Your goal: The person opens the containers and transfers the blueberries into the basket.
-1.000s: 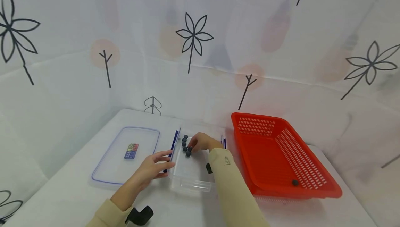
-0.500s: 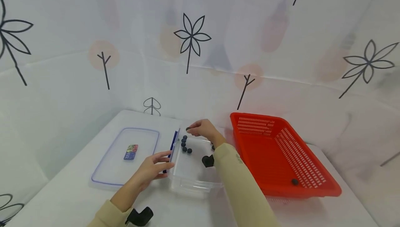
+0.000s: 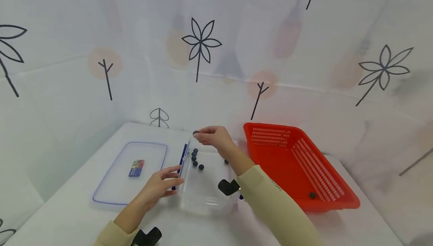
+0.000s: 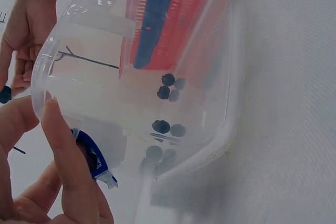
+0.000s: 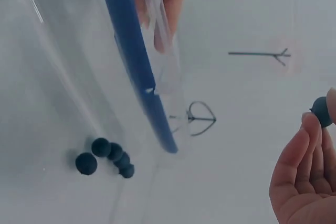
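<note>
Right hand (image 3: 214,137) pinching 1 round dark-blue berry (image 5: 321,112) — held above far end of transparent rectangular plastic box (image 3: 206,202), left hand (image 3: 160,182) loosely spread, touching box's left side, red perforated plastic basket (image 3: 280,167) at right

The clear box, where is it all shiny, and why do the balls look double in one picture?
Head view: pale glare on the near wall of the clear box; left wrist view: dark balls with paler twins beside them, probably reflections in the plastic, and small glints along the box's top; right wrist view: dim and greyish overall, with a thin bright streak on the box.
</note>
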Demonstrator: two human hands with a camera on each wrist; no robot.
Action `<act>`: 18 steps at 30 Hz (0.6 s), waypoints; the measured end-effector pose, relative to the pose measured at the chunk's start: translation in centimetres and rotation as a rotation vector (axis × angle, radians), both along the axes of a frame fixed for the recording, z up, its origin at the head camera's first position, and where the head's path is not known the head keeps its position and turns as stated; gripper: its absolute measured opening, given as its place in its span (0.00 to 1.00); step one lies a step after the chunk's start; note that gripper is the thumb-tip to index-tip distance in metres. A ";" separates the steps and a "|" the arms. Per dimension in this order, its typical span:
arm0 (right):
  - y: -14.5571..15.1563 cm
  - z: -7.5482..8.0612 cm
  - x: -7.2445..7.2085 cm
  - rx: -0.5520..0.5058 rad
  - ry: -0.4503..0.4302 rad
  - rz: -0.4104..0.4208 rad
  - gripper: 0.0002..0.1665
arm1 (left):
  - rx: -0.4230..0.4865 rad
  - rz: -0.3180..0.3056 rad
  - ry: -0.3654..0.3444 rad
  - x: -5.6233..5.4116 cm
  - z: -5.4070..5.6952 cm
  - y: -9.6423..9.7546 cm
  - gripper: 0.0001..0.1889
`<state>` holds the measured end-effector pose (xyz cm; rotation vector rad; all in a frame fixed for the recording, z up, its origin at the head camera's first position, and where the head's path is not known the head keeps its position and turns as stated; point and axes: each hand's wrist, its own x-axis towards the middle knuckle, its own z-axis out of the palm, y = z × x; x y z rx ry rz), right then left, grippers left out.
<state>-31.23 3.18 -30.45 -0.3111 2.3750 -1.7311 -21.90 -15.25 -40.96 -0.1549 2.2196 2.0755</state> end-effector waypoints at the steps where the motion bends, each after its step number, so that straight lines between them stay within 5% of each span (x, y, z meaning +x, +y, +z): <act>1: 0.2 0.1 0.7 -0.005 0.013 0.008 0.17 | 0.001 -0.001 0.000 0.0 0.0 0.0 0.27; 8: 2.3 0.3 5.4 -0.034 0.093 0.035 0.15 | -0.004 -0.007 0.004 0.0 0.1 0.1 0.28; 18: 7.1 -0.7 9.2 -0.047 0.101 -0.047 0.14 | 0.018 -0.019 0.011 0.3 0.0 0.0 0.29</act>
